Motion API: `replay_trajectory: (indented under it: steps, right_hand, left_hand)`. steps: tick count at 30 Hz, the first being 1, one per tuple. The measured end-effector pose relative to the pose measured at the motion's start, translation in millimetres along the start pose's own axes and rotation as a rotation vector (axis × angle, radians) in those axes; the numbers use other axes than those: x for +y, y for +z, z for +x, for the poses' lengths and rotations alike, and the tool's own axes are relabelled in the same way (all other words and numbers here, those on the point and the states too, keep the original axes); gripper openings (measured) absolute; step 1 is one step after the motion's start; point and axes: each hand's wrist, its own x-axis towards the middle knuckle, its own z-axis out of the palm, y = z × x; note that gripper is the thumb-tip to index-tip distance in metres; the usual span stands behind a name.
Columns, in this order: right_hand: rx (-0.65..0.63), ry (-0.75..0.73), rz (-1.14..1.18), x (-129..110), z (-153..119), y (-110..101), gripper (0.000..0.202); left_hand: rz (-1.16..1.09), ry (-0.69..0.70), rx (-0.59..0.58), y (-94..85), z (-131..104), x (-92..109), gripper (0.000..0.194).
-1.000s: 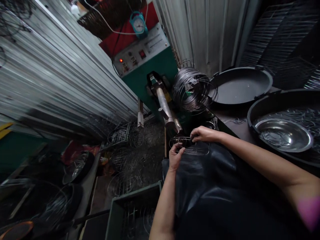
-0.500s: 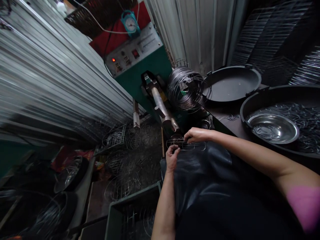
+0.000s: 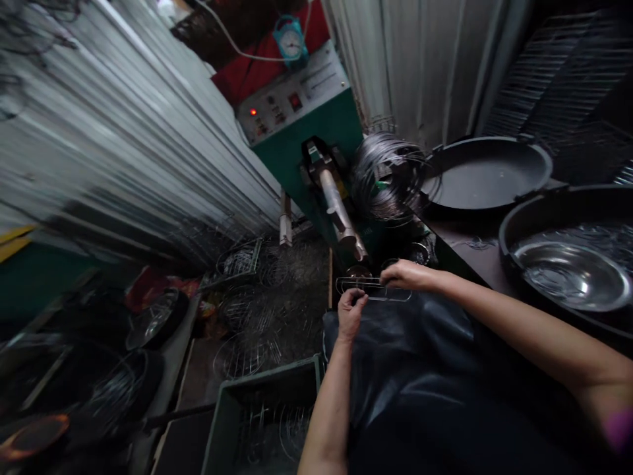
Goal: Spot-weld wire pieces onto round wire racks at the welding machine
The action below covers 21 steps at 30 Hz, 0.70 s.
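Wire frame (image 3: 370, 285) is just below the tip of the metal arm (image 3: 333, 194) that sticks out from the green machine (image 3: 281, 152), on the worker's side of it. vs. 1 s ago: frame shows more edge-on, bars bunched into a narrow strip; view has swung a bit too, so the machine sits further R in it. Hands have kept approx. the same spots by the machine's arm, so IMO it's a small re-angling, piece still being positioned, not let go.

L hand (image 3: 350, 313): thumb + forefinger pinching the frame's near edge, below the machine's arm. R hand (image 3: 403, 274): fingertips bunched at the frame's upper wires, R of the machine's arm tip; tips blurred/hidden, can't tell if they're clamped on the frame or on a small separate bit.

Nearby: wire coil (image 3: 366, 178) just R of the machine's arm; black pan (image 3: 487, 171) further R of the machine, steel bowl (image 3: 573, 277) beyond that, nearer the worker; green crate (image 3: 270, 375) well below the machine, to its L, w/ wire pcs inside
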Motion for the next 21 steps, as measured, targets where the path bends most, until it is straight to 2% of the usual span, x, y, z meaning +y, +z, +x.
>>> replay_trajectory:
  steps: [4, 9, 15, 21]
  right_hand:
    - [0.125, -0.026, 0.063, 24, -10, 11, 0.028]
    - [0.193, 0.017, 0.157, 49, -8, 15, 0.035]
    - [0.264, 0.115, 0.225, 53, 2, 8, 0.038]
    - [0.275, 0.116, 0.262, 56, 10, 4, 0.039]
  left_hand:
    - [0.252, 0.145, -0.01, 2.9, 7, 13, 0.005]
    - [0.321, 0.204, -0.031, 8.6, 26, 15, 0.003]
    - [0.316, 0.237, -0.023, 10.7, 44, 9, 0.003]
    - [0.303, 0.236, -0.031, 9.2, 52, 11, 0.003]
